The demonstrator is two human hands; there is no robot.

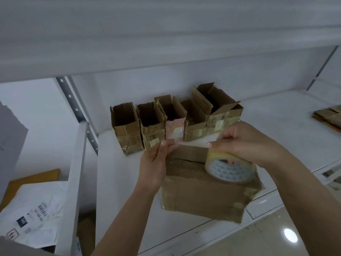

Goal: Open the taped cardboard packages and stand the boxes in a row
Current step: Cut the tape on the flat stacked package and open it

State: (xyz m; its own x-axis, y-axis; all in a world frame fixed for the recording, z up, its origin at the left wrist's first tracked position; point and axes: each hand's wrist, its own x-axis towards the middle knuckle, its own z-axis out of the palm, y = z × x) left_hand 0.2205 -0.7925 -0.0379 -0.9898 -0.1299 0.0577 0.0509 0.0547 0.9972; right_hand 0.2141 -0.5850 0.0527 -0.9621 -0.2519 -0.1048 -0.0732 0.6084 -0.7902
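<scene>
Below, cardboard package (206, 196); left hand (156, 159) pinches tape strip (191, 144), right hand (245, 141) grips roll (230, 168).

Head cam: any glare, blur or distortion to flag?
Head view: dim and soft throughout; a bright lamp reflection glares on the glossy floor lower right; wide-angle bend curves the shelf edges; the stretched tape strip is transparent, hard to see.

Row of opened boxes (173, 119): brown cardboard, yellowed tape; middle box (175, 129) front pink-and-white. Large package (206, 196): brown. Tape roll (230, 168): pale yellow, white honeycomb-patterned core. Shelf (276, 130): white. Mailer bag (31, 215): white, black barcode.
</scene>
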